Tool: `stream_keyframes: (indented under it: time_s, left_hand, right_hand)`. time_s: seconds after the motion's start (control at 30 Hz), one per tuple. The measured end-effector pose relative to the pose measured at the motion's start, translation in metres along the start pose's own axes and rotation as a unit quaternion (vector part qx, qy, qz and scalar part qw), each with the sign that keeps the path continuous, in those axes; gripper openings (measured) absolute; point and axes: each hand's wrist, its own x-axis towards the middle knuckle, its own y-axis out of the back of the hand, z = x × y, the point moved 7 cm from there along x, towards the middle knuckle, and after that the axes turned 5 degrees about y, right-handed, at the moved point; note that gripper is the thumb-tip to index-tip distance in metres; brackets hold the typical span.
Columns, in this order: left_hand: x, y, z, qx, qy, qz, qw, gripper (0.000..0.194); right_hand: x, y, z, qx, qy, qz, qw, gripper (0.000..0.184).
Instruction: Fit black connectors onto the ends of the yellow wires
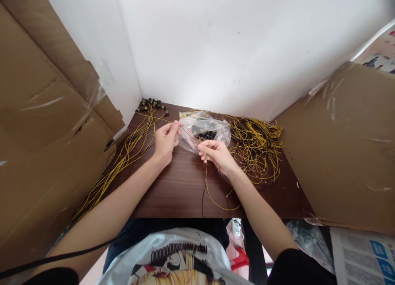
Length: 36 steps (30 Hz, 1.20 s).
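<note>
Between my two hands runs a thin yellow-and-black wire (189, 135), pulled fairly straight. My left hand (166, 141) pinches it at the upper left. My right hand (217, 155) grips it lower down with thumb and fingertips. Below the right hand, a yellow end (212, 199) loops over the tabletop and a dark strand hangs toward the front edge. Just behind both hands lies a clear plastic bag (220, 130) with small black parts (207, 135) in it.
A brown table (182, 194) stands between cardboard panels (333, 153) and a white wall (231, 50). Yellow wires (132, 145) with black ends (151, 103) lie on the left, draping off the table. Tangled yellow wires (256, 145) are heaped on the right.
</note>
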Motion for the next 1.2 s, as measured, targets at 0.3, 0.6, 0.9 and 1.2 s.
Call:
stream_keyframes:
  time_s: [0.3,0.6,0.9,1.2]
  left_hand:
    - [-0.015,-0.031,-0.005,0.241,-0.106,-0.123,0.957,0.022]
    - [0.003,0.007,0.007,0.088,-0.072,0.051,0.992,0.026]
    - [-0.005,-0.016,-0.005,0.146,-0.008,-0.078,0.986,0.035]
    - [-0.007,-0.022,-0.008,0.175,-0.011,-0.123,0.977,0.028]
  right_hand:
    - [0.002,0.001,-0.002,0.009,0.028,0.004,1.0,0.023]
    - [0.002,0.008,-0.003,-0.017,0.017,0.027,0.999,0.024]
    - [0.002,0.011,-0.006,-0.048,0.046,0.042,0.997,0.024]
    - [0.003,0.011,-0.003,-0.051,0.053,0.038,0.997,0.024]
